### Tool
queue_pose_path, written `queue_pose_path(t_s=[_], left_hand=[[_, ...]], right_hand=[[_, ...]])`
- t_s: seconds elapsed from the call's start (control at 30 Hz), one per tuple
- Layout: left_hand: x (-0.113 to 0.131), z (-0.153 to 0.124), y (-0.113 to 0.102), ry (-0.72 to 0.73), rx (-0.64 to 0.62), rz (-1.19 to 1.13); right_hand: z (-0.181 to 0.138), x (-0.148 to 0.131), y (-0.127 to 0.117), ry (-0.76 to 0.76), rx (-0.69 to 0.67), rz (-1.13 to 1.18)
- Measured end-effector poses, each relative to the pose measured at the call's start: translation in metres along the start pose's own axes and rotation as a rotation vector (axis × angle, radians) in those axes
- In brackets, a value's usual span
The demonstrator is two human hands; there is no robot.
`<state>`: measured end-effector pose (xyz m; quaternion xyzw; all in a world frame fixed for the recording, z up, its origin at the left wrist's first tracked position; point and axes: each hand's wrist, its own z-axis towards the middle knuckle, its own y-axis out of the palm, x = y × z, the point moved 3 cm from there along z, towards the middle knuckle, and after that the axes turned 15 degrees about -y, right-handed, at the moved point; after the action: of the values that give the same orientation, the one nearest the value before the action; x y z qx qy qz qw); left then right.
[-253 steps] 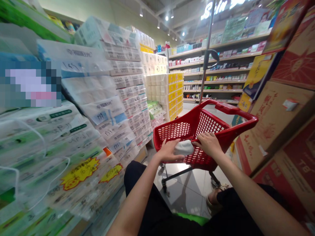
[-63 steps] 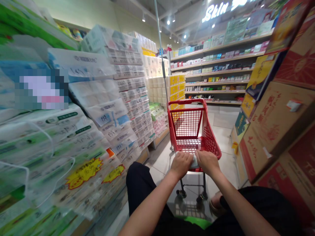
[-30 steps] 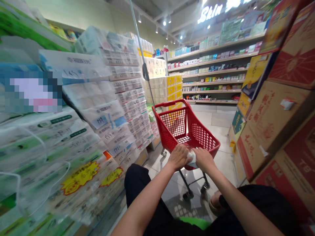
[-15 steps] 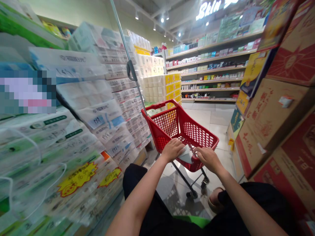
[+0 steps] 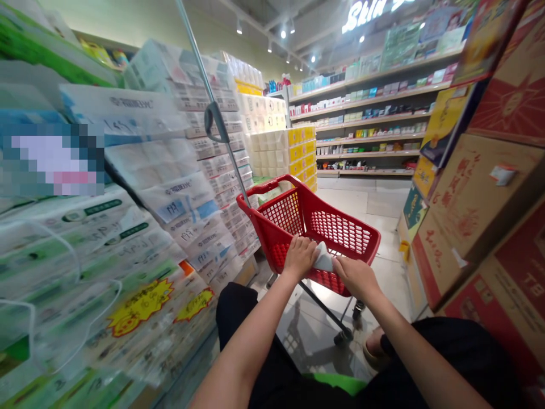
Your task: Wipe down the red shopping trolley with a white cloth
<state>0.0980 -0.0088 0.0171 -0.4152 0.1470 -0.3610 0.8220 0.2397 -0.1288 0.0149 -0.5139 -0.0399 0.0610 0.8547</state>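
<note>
A red plastic shopping cart (image 5: 344, 230) with a grid-patterned basket stands in front of my knees. My left hand (image 5: 300, 257) lies closed over the near rim of the basket, fingers curled to its inner side. Beside it, a thin white cloth (image 5: 324, 259) drapes over the same rim, between my two hands. My right hand (image 5: 354, 275) is closed at the cloth's right edge, thumb and fingers pinching it against the rim. The fingertips of both hands are partly hidden by the rim and cloth.
Stacked packs of tissue paper (image 5: 183, 210) rise on the left, with a metal pole (image 5: 200, 62) slanting before them. Cardboard cartons (image 5: 477, 193) are piled on the right. Product shelves (image 5: 361, 119) line the back. A green seat edge (image 5: 334, 382) shows below me.
My right hand has come down and inward onto the cloth, now pressing it at the rim. My left fingers have curled more over the edge. The cart has swung slightly.
</note>
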Motion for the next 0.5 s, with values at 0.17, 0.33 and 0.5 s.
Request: queue_pose_path(t_s=[0.17, 0.33, 0.5], left_hand=[[0.010, 0.000, 0.001, 0.025, 0.004, 0.001], [-0.004, 0.002, -0.005, 0.138, -0.006, 0.045], [-0.042, 0.010, -0.024, 0.061, 0.020, 0.098]], right_hand=[[-0.010, 0.008, 0.003, 0.013, 0.132, -0.120], [-0.020, 0.031, 0.002, -0.073, 0.179, -0.128], [-0.025, 0.043, 0.001, -0.081, 0.160, -0.117]])
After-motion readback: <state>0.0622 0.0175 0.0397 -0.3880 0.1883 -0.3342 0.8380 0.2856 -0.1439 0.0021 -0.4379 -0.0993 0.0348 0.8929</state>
